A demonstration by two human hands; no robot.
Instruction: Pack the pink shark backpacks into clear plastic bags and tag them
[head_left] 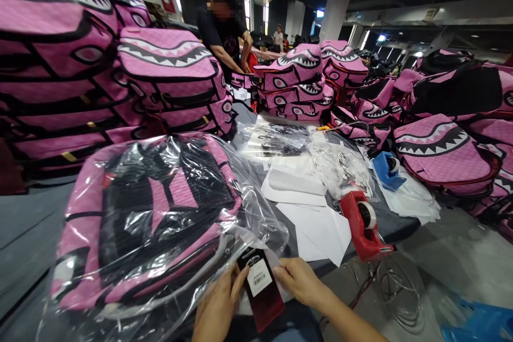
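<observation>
So your left hand (218,302) has the dark red hang tag (266,307) by its left edge, thumb on the face near the white barcode sticker (259,278), with the gripping fingers partly hidden. Your right hand (302,280) is just right of the tag, fingertips bunched together at some pale, filmy stuff, but I can't tell whether they're actually clamped on it. The tag sits low in the middle of your view, by the near right corner of the pink and black backpack (160,197), which lies strap side up inside a clear plastic bag (266,219). Past your right hand you've got loose white sheets (318,227) and a red tape dispenser (360,224), with a blue tape dispenser (387,171) farther back.
</observation>
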